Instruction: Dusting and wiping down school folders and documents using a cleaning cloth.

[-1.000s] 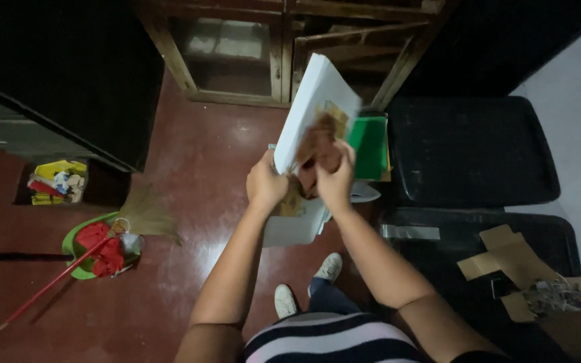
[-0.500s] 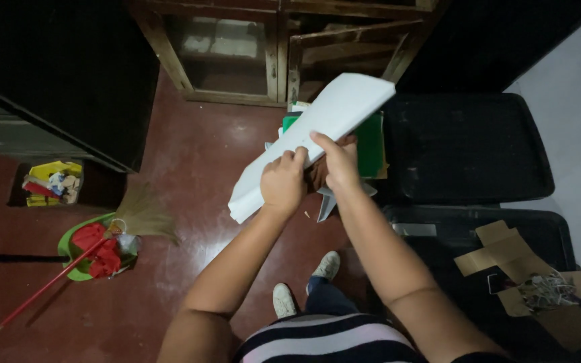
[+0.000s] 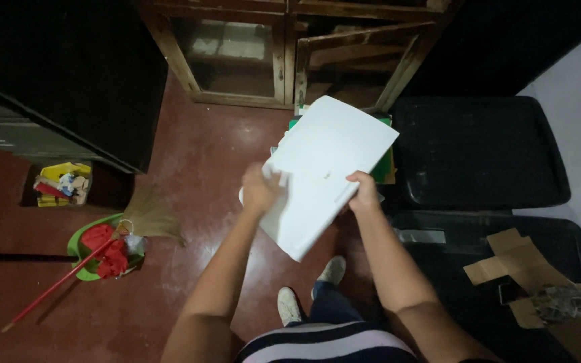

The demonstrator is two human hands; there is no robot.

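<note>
I hold a large white flat sheet or folder (image 3: 321, 171) tilted in front of me, over the red floor. My left hand (image 3: 260, 189) grips its left edge, with the fingers curled over it. My right hand (image 3: 363, 191) pinches its right edge. Beneath the sheet a green-edged stack (image 3: 386, 161) of flat things peeks out, mostly hidden. My white shoes (image 3: 311, 292) show below.
A wooden glass-door cabinet (image 3: 277, 54) stands ahead with one door ajar. Two black bins with lids (image 3: 479, 151) sit at the right, the nearer one bearing cardboard scraps (image 3: 532, 282). A broom (image 3: 95, 252) lies over a green dustpan (image 3: 79, 249) at the left, beside a small colourful box (image 3: 62, 183).
The white sheet has swung from edge-on to nearly flat, its broad face turned up at me. My hands have moved apart to its two side edges.
</note>
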